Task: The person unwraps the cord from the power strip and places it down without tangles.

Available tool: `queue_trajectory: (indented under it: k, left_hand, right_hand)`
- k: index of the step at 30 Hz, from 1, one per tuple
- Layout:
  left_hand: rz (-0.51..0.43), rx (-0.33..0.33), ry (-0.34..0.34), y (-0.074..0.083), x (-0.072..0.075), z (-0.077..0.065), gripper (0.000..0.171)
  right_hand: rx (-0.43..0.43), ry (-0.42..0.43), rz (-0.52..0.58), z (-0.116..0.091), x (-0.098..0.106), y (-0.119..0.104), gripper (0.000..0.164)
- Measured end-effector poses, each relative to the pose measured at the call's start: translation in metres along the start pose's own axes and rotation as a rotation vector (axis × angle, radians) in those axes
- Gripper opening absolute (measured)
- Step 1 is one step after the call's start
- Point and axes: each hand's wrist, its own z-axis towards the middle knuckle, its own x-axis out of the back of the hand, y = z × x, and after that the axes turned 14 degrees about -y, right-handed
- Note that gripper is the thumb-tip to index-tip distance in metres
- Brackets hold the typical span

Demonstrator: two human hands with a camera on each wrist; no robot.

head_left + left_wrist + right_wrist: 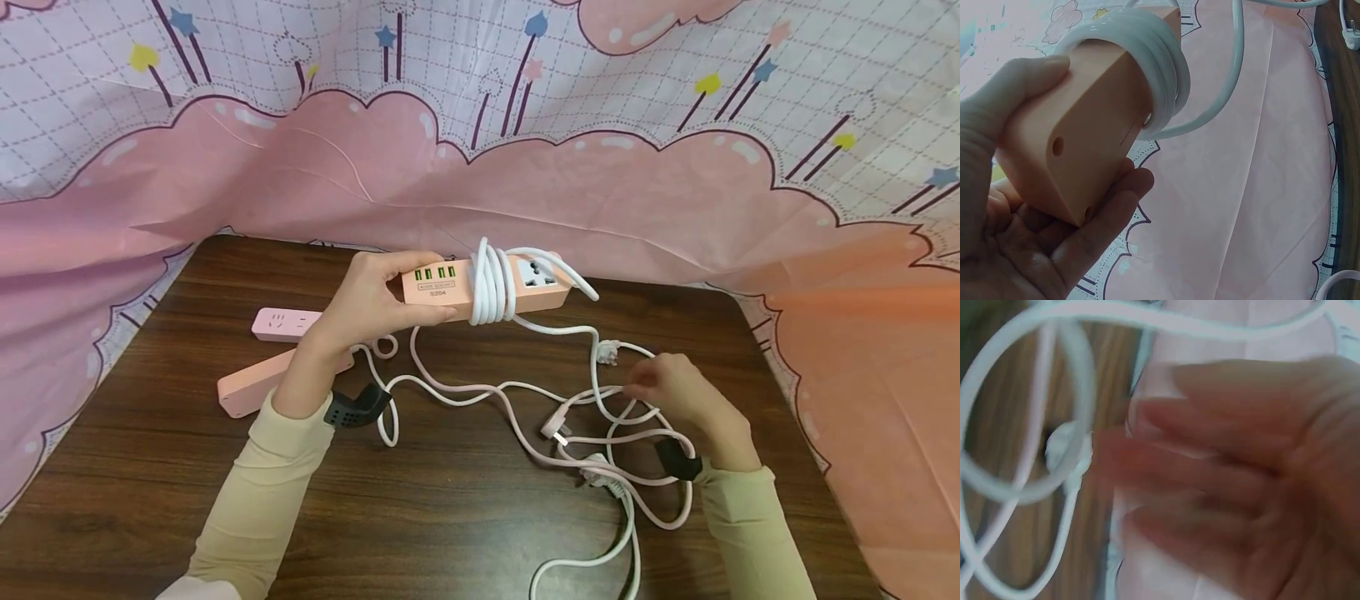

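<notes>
A peach-coloured power strip [442, 292] is held up above the table, with several turns of its white cord [491, 287] wound around the middle. My left hand [367, 300] grips its left end, thumb on one face and fingers against another, as the left wrist view shows. Four-pin details aside, a row of USB ports and one socket face up. Over the loose cables on the right is my right hand [682, 387], blurred, its loosely bent fingers [1166, 462] holding nothing. A white plug [608, 352] lies just left of it.
A pink power strip [277, 323] and another peach power strip [255, 387] lie at the left, partly behind my left arm. Tangled cords with a pink plug [553, 425] and a white plug [600, 471] spread over the brown table [450, 517]. A patterned curtain [450, 192] stands behind.
</notes>
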Motion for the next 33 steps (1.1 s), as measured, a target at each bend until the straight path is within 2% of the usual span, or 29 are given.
queue_trajectory:
  k: [3,5,8,11,14,17,21,25,27,30,33]
  left_hand:
    - [-0.003,0.011,0.000,0.001,-0.001,0.000,0.051]
    - [-0.003,0.011,0.001,0.001,-0.001,0.000,0.050]
    - [0.002,0.001,0.001,0.002,-0.002,0.001,0.050]
    - [-0.009,-0.011,-0.005,0.002,-0.003,0.001,0.050]
    - [-0.001,-0.040,-0.006,0.000,-0.004,0.002,0.049]
    - [-0.008,-0.046,-0.023,-0.001,-0.004,0.001,0.049]
    - [-0.048,0.000,-0.065,0.000,-0.002,-0.002,0.050]
    - [-0.089,0.032,-0.102,0.000,0.000,-0.004,0.050]
    - [-0.094,0.034,-0.108,0.000,0.001,-0.005,0.049]
    - [-0.075,0.025,-0.092,-0.002,0.002,-0.006,0.049]
    - [-0.046,0.023,-0.053,-0.003,0.002,-0.005,0.050]
  right_hand:
    - [0.063,0.201,0.063,0.010,0.004,-0.017,0.022]
    - [0.128,0.269,0.132,0.017,0.004,-0.028,0.032]
    - [0.233,0.281,0.173,0.029,0.002,-0.043,0.036]
    - [0.334,0.300,0.153,0.041,-0.002,-0.056,0.031]
    - [0.405,0.295,0.199,0.051,-0.005,-0.067,0.022]
    - [0.386,0.273,0.262,0.057,-0.006,-0.071,0.013]
    - [0.306,0.286,0.379,0.060,-0.003,-0.068,0.006]
    - [0.274,0.389,0.530,0.057,0.006,-0.062,0.004]
    - [0.291,0.457,0.643,0.053,0.012,-0.060,0.004]
    - [0.401,0.543,0.824,0.044,0.018,-0.057,0.017]
    - [0.563,0.542,0.939,0.035,0.022,-0.054,0.026]
